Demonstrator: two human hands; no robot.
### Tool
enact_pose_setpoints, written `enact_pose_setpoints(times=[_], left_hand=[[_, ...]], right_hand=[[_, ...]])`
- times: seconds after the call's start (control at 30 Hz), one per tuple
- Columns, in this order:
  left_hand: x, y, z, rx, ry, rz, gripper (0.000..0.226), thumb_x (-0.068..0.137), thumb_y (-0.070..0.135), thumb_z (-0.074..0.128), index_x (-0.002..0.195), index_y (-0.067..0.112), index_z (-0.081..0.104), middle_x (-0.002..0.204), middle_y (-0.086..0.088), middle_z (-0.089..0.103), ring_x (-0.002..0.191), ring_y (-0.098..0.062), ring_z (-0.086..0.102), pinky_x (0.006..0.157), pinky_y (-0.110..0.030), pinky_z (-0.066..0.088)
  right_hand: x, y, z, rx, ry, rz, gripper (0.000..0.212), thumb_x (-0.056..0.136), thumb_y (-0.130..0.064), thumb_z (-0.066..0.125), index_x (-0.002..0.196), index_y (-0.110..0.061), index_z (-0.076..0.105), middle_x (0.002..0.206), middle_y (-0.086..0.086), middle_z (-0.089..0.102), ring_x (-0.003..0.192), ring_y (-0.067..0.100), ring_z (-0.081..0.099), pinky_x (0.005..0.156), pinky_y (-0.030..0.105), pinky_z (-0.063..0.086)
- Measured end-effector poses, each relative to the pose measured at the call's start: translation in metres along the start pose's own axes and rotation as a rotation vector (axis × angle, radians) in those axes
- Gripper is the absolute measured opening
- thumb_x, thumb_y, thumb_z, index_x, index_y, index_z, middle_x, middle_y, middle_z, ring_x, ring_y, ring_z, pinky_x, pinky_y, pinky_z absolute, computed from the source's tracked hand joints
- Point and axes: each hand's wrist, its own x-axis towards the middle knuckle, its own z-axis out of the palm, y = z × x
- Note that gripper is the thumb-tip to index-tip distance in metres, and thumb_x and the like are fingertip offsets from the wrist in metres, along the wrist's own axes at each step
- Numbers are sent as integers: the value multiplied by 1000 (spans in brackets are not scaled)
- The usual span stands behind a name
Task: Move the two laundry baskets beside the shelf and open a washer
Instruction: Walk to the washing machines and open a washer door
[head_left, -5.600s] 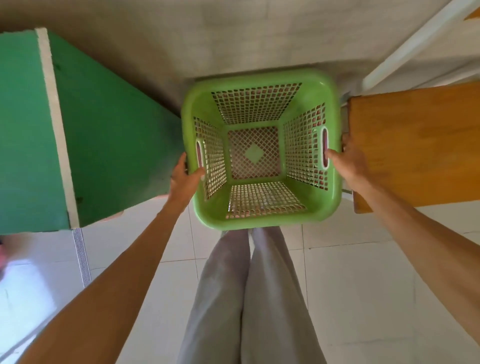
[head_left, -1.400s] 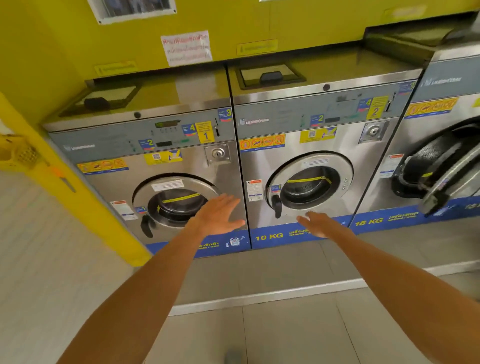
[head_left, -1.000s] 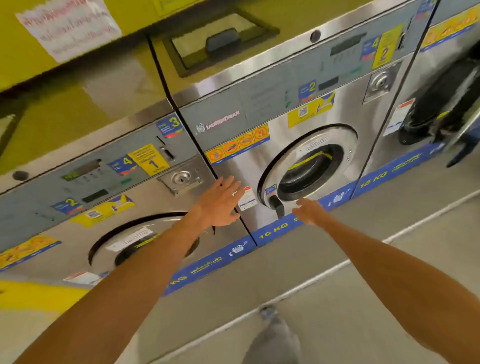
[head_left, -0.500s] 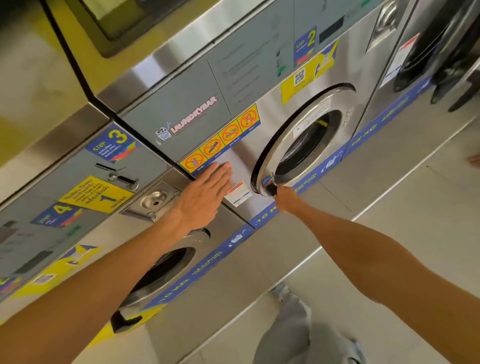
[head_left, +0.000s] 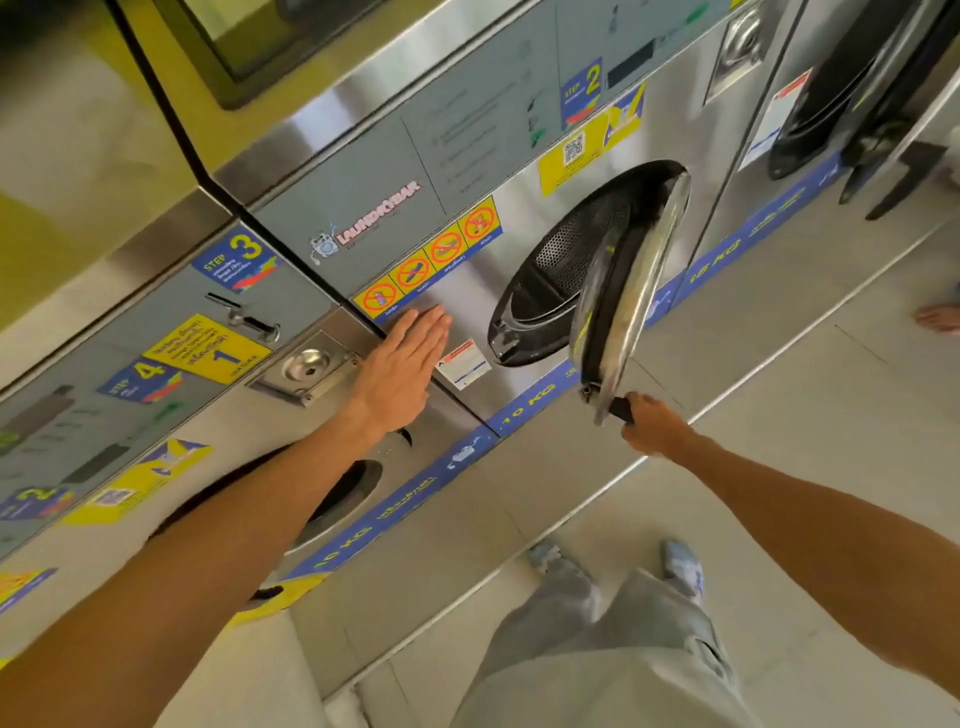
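A steel front-loading washer (head_left: 467, 156) marked 10 KG fills the middle of the head view. Its round door (head_left: 628, 291) stands swung out on its right-side hinge, and the perforated drum (head_left: 566, 249) shows behind it. My right hand (head_left: 652, 423) is closed around the black door handle (head_left: 619, 409) at the door's lower edge. My left hand (head_left: 397, 371) lies flat, fingers together, against the steel front panel just left of the opening. No laundry basket is in view.
A second washer (head_left: 156, 395) stands to the left with its door shut behind my left forearm. At the right a third machine (head_left: 841, 93) has its door open. My legs (head_left: 597, 649) stand on the tiled floor. Another person's foot (head_left: 937, 317) shows at the right edge.
My right hand has pulled the middle washer's door from shut to well open, toward me. My left hand stays pressed on the front panel. The baskets seen earlier are out of view.
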Motion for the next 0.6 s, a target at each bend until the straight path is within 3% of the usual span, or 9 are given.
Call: enact_pose_setpoints(times=[0.07, 0.17, 0.27, 0.37, 0.6], left_hand=[[0, 6, -8, -51, -42, -41, 87, 95, 51, 37, 155, 0, 1, 164, -20, -7, 151, -37, -12, 122, -53, -3], [3, 23, -25, -247, -113, -132, 92, 90, 54, 47, 155, 0, 11, 165, -19, 4, 152, -35, -3, 122, -53, 4], [7, 49, -37, -524, -143, -179, 90, 90, 53, 53, 154, 1, 18, 163, -20, 13, 151, -37, 7, 122, -50, 13], [4, 83, -49, -629, -153, -152, 87, 91, 54, 53, 153, 1, 21, 163, -19, 16, 151, -37, 12, 122, -47, 16], [-3, 168, -79, -900, -169, -221, 84, 91, 52, 58, 152, 2, 27, 159, -16, 28, 150, -33, 21, 120, -42, 23]], right_hand=[[-15, 34, -8, -35, -3, 17, 70, 83, -51, 68, 132, -7, 46, 133, 14, 52, 124, 34, 53, 101, 42, 44], [-31, 82, -25, -100, 50, 55, 83, 76, -80, 51, 130, -16, 51, 134, 7, 51, 130, 28, 48, 105, 44, 40], [-43, 127, -43, -230, 132, -24, 78, 86, -74, 38, 138, -17, 45, 146, 8, 40, 139, 27, 33, 109, 49, 32], [-57, 167, -64, -255, 153, -35, 75, 94, -64, 32, 150, -15, 27, 156, 10, 23, 146, 30, 18, 115, 54, 23], [-66, 238, -118, -252, 149, -30, 68, 99, -55, 23, 153, -14, 20, 158, 11, 21, 146, 31, 20, 116, 56, 21]])
